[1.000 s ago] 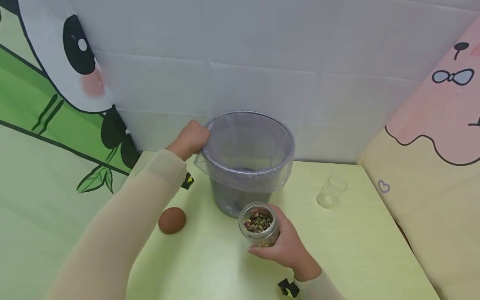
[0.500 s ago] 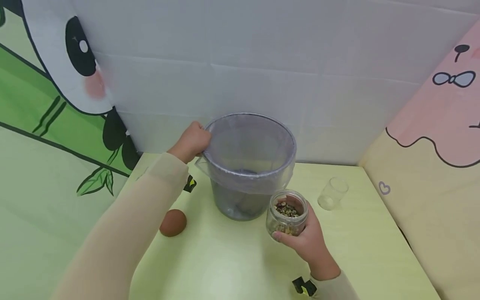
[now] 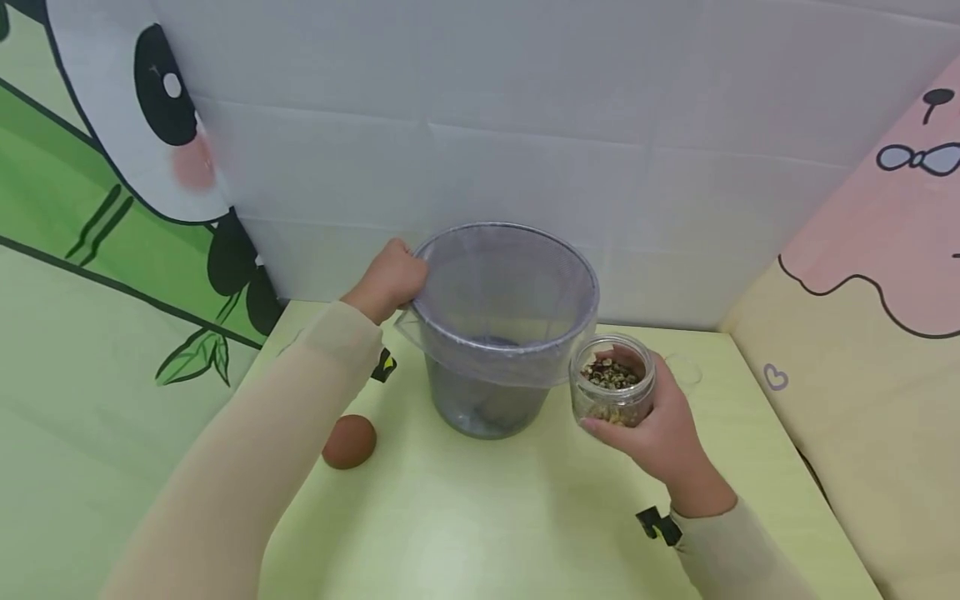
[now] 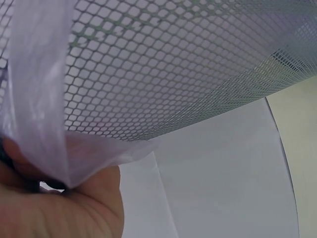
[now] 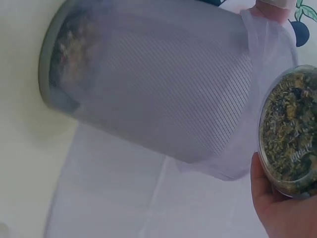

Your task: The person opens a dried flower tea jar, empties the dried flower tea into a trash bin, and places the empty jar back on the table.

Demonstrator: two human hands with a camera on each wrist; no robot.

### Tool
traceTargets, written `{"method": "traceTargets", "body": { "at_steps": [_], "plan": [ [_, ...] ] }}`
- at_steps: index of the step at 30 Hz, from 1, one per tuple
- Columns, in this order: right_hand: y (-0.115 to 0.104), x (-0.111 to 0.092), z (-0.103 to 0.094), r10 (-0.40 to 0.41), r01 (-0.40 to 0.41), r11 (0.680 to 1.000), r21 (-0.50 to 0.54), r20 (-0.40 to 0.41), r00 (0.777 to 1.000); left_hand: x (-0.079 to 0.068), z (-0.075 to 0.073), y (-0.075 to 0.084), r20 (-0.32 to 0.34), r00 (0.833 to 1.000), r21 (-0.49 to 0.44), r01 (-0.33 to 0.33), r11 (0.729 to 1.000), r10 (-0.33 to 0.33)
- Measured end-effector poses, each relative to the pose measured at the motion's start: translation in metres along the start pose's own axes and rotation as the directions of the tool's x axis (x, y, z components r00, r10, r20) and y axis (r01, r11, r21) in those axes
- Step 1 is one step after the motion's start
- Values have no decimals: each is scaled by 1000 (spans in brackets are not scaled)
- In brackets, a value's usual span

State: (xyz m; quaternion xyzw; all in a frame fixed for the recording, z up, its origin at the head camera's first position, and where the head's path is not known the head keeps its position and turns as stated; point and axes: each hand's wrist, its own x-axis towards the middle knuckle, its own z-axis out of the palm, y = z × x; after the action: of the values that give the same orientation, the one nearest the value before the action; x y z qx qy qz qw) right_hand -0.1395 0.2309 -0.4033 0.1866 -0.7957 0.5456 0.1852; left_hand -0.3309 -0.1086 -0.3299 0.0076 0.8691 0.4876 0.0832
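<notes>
My left hand point(image 3: 390, 279) grips the left rim of a grey mesh wastebasket point(image 3: 483, 408), with thumb and fingers curled over it. A translucent plastic bag point(image 3: 517, 367) lines the basket and folds down over its rim; the left wrist view shows the bag point(image 4: 39, 89) caught in that grip. My right hand point(image 3: 667, 437) holds an open glass jar point(image 3: 611, 404) from its right side, close to the basket's right rim. Dried flower tea point(image 3: 611, 372) partly fills the jar. Through the jar's base, the right wrist view shows dark dried bits point(image 5: 292, 124).
A brown ball-like object point(image 3: 350, 442) lies left of the basket, partly covered by my left sleeve. Behind my right hand, a small clear glass point(image 3: 688, 368) is mostly hidden. A white wall sheet point(image 3: 525, 108) stands behind the pale table point(image 3: 465, 533). Blurry brownish bits point(image 5: 74, 49) show low in the basket.
My right hand has carried the jar to the right and farther back, from in front of the basket to beside its right rim, now covering much of the clear glass. The left hand keeps its grip.
</notes>
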Motion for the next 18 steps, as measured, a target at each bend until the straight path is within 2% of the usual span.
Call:
{"method": "traceTargets", "body": {
  "at_steps": [4, 10, 13, 18],
  "plan": [
    [-12, 19, -17, 1, -2, 989, -147, -3, 1000, 0, 1, 0, -3, 1000, -9, 0, 1000, 0],
    [-34, 52, -39, 23, -21, 950, -313, 3, 1000, 1, 1, 0, 10, 1000, -11, 3, 1000, -3],
    [-39, 71, -46, 27, -15, 930, -366, 27, 999, 1, 1, 1, 10, 1000, -1, 5, 1000, -5],
    [-40, 102, -51, 16, 30, 878, -477, 92, 996, -1, 0, 2, 3, 1000, 22, 1, 1000, -1]
  ]
}}
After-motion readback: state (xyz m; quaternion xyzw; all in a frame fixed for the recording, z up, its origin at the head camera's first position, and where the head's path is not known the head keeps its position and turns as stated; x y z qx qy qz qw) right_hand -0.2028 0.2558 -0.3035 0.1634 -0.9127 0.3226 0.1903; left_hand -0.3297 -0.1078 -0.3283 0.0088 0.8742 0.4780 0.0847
